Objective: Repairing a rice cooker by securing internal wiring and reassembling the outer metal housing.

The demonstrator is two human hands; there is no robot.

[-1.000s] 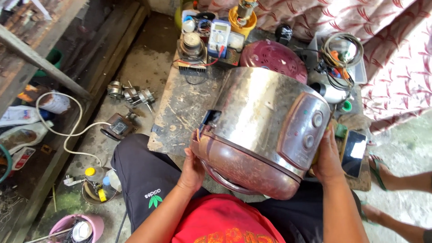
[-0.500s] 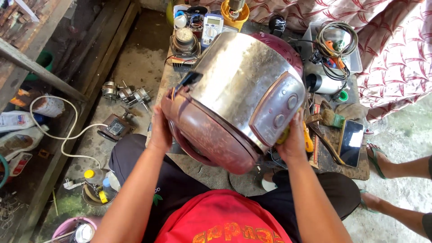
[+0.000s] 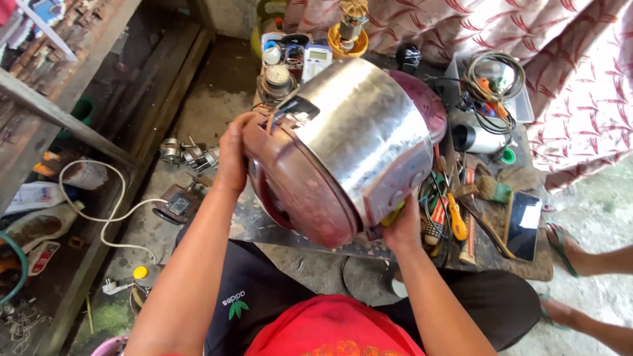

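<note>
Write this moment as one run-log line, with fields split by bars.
left hand grips cooker rim | right hand supports rice cooker from below | cooker tilted on its side above workbench | screwdrivers lie beside

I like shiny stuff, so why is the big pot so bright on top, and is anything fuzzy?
In the head view, daylight glares off the pot's steel wall, washing it nearly white; its reddish base sits in shade. The left hand and right hand look sharp; the picture's edges bend slightly, and the curtain is overbright.

That cooker (image 3: 349,145) you're gripping has a brushed shiny metal shell and a dull, scuffed maroon plastic base; your bench (image 3: 264,224) looks like rough, stained wood, the curtain (image 3: 573,79) soft cloth.
</note>
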